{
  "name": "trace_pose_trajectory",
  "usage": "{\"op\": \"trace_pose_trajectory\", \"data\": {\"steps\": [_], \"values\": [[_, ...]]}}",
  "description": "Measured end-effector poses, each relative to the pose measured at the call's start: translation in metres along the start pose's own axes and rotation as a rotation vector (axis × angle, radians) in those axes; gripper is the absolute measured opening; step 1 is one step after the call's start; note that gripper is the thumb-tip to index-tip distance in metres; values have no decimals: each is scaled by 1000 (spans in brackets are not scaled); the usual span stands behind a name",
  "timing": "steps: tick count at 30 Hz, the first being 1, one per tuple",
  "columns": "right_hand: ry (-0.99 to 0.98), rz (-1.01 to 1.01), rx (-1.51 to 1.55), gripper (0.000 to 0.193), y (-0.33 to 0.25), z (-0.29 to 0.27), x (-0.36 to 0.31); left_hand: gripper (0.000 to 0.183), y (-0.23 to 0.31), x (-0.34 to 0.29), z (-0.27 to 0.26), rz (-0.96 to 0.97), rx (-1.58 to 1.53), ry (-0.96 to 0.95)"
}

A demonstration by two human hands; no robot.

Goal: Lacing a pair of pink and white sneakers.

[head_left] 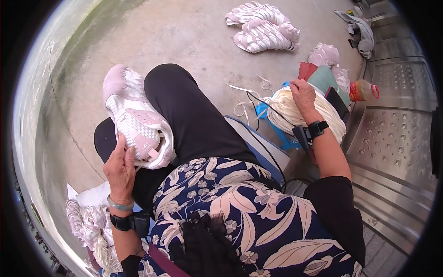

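Lacing stage: the left hand curled around the pink shoe propped on the knee, while the right hand closed on the bundle of white laces alongside — next, seemingly, drawing one lace free.

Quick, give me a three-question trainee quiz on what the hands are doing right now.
1. True or false: the left hand holds a pale pink and white shoe upper against the raised knee.
2. What does the right hand rest on?
A. the bundle of cream laces
B. the plastic bottle
C. the pile of shoe uppers on the floor
3. Fill in: each wrist carries a black ____.

Key
1. True.
2. A; the hand lies on top of the bundle, whether its grip is closed is unclear.
3. Strap: left strap, right strap.
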State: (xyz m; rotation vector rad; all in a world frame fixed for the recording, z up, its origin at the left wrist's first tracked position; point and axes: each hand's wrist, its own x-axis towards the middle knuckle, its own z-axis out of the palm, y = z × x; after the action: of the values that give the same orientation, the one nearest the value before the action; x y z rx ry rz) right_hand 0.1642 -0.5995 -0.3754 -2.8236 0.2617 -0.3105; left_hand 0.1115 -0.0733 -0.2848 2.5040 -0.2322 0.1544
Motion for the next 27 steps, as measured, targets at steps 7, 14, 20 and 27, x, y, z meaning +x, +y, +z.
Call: {"op": "trace_pose_trajectory", "data": {"steps": [7, 14, 20, 27], "values": [[-304, -147, -294, 11, 1, 0, 5, 41, -7, -1, -8, -177, -197, -112], [-232, -208, -329, 11, 6, 15, 1, 44, -9, -9, -5, -153, -206, -83], [-354, -337, -335, 10, 15, 19, 2, 44, -9, -7, -2, -174, -238, -139], [-424, -376, -384, 10, 0, 25, 17, 44, -10, -1, -9, -122, -200, -56]]}}
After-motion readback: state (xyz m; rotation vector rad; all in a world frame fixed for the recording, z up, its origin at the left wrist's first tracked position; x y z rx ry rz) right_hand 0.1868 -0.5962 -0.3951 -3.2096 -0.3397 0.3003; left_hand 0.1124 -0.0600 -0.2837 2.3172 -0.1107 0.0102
